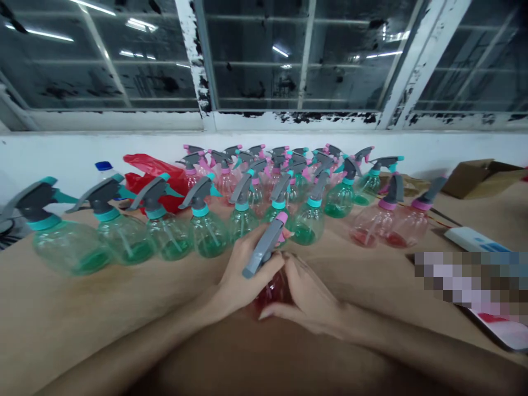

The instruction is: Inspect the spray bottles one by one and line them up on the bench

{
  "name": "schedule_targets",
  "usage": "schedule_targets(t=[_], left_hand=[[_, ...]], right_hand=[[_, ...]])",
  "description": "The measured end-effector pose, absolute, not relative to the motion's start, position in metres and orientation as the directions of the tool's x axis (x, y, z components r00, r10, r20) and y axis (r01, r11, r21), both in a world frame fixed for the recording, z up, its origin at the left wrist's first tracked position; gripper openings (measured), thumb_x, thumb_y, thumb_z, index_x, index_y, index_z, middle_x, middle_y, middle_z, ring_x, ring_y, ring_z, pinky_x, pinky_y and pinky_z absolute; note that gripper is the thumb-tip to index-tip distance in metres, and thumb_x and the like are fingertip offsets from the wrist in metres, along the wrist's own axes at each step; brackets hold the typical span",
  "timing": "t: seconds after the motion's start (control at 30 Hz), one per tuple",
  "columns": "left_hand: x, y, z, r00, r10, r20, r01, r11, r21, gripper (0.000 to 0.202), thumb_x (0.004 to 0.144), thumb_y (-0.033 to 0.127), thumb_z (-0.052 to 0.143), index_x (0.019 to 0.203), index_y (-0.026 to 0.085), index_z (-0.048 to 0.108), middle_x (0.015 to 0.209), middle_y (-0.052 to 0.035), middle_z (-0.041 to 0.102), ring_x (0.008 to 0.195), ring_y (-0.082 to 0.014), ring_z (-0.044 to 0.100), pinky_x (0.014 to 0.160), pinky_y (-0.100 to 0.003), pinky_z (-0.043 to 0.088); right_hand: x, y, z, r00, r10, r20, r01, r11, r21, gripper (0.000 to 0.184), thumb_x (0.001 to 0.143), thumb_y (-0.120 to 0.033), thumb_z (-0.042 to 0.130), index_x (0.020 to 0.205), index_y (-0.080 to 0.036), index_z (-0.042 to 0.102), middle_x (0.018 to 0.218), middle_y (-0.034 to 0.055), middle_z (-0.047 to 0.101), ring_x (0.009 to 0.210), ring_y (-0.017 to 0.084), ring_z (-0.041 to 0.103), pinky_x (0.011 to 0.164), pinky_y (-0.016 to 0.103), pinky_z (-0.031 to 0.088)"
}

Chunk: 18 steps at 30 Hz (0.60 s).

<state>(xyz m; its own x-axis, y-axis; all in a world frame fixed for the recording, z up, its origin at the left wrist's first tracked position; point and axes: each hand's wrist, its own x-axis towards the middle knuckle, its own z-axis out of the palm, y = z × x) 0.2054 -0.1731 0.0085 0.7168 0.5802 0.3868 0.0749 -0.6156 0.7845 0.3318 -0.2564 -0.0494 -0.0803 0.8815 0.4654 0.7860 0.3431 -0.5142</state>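
Both my hands are closed around one spray bottle (274, 291), red and see-through, at the near middle of the table. Its grey trigger head (264, 246) has a pink nozzle and points away from me. My left hand (243, 269) wraps the neck just below the trigger head, hiding the collar. Around the bottle's body curls my right hand (307, 291), thumb at the near side. Just beyond stands a row of green spray bottles (209, 236) with turquoise collars. Two pink spray bottles (369, 225) stand to the right of that row.
More spray bottles (275, 165) crowd the back by the wall. A red plastic bag (154, 176) and a blue-capped bottle (105, 170) are at back left. On the right lie a cardboard box (478, 179), a white-and-blue packet (476, 240) and a partly blurred flat object (501, 330).
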Motion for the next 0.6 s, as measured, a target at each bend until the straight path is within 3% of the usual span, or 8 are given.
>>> schedule_targets(t=[0.1, 0.4, 0.6], left_hand=[[0.204, -0.165, 0.01, 0.69, 0.605, 0.398, 0.128, -0.643, 0.755, 0.031, 0.074, 0.015, 0.05, 0.102, 0.021, 0.062, 0.086, -0.0028, 0.067, 0.077, -0.0187, 0.063, 0.075, -0.036, 0.053], [0.202, -0.153, 0.01, 0.699, 0.593, 0.4, 0.099, -0.633, 0.767, 0.034, 0.073, 0.014, 0.05, 0.102, 0.024, 0.064, 0.085, -0.0011, 0.066, 0.075, -0.0179, 0.061, 0.073, -0.033, 0.052], [0.2, -0.154, 0.012, 0.684, 0.62, 0.385, 0.162, -0.643, 0.748, 0.031, 0.072, 0.017, 0.049, 0.098, 0.026, 0.064, 0.075, 0.0007, 0.063, 0.069, -0.0187, 0.061, 0.068, -0.033, 0.052]], right_hand=[[0.348, -0.258, -0.063, -0.151, 0.887, 0.436, 0.783, 0.377, -0.495, 0.071, 0.079, -0.054, 0.057, 0.132, -0.015, 0.033, 0.124, 0.0169, 0.055, 0.114, 0.03, 0.053, 0.092, 0.047, 0.045], [0.382, -0.26, -0.087, -0.199, 0.956, 0.215, 0.845, 0.278, -0.456, 0.057, 0.087, -0.05, 0.049, 0.134, -0.019, 0.038, 0.137, 0.0132, 0.047, 0.128, 0.026, 0.042, 0.104, 0.048, 0.037], [0.382, -0.259, -0.089, -0.216, 0.945, 0.245, 0.858, 0.303, -0.415, 0.053, 0.089, -0.045, 0.05, 0.134, -0.019, 0.042, 0.137, 0.0114, 0.049, 0.13, 0.025, 0.04, 0.106, 0.049, 0.035]])
